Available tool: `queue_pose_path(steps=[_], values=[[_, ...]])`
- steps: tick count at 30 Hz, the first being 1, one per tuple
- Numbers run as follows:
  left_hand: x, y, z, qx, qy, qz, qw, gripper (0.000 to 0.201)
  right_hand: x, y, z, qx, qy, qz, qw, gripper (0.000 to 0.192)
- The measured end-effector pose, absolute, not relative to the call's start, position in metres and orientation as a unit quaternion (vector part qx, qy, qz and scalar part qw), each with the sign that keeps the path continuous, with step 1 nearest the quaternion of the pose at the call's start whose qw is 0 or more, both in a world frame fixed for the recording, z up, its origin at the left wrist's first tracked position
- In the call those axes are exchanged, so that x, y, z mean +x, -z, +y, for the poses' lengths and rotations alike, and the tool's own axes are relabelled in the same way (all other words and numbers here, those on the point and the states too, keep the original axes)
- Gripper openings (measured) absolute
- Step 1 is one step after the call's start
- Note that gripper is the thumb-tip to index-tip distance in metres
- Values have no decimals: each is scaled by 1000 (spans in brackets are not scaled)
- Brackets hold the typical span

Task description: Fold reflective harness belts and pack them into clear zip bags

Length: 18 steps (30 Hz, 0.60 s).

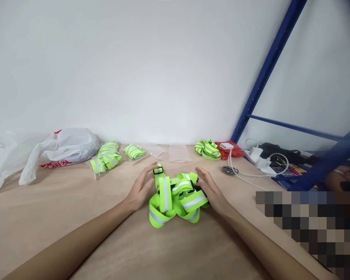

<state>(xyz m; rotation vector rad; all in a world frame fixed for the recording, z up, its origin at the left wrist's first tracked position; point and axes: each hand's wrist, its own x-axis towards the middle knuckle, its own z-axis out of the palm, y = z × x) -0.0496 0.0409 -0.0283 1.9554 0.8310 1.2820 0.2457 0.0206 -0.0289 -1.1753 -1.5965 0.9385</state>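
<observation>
A loose heap of neon-yellow reflective straps [165, 194] with silver stripes and black buckles lies on the tan tabletop [119, 237] in front of me. My left hand [140, 188] is at the heap's left side, fingers stretched out and apart from each other. On the opposite side, my right hand [211, 188] rests along the straps' edge with its fingers extended. Neither hand is wrapped around a strap; whether the fingertips touch the straps is hard to tell.
Bagged straps [106, 161] and another bagged bundle [134, 151] lie at the back left beside a white plastic bag [76, 144]. Flat clear bags [179, 153] are near the wall. Back right: a strap bundle [207, 149], red bag [233, 149], white charger [226, 146], cables and blue frame [265, 74].
</observation>
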Motion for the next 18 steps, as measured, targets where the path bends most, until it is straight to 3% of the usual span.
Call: queue_pose_path(steps=[6,12,14,15,18], values=[[-41,24,32,818,-278,392,317,93,242,20,8,-427,-390,-739,346,78],[-37,27,34,856,-197,372,300,118,234,28,1,-439,-350,-785,262,118],[-34,39,39,862,-190,356,306,126,231,40,8,-415,-295,-820,263,111],[-32,48,43,864,-190,347,310,128,230,48,14,-397,-262,-837,271,97],[-20,78,63,854,-209,339,335,113,222,75,32,-374,-207,-867,254,78]])
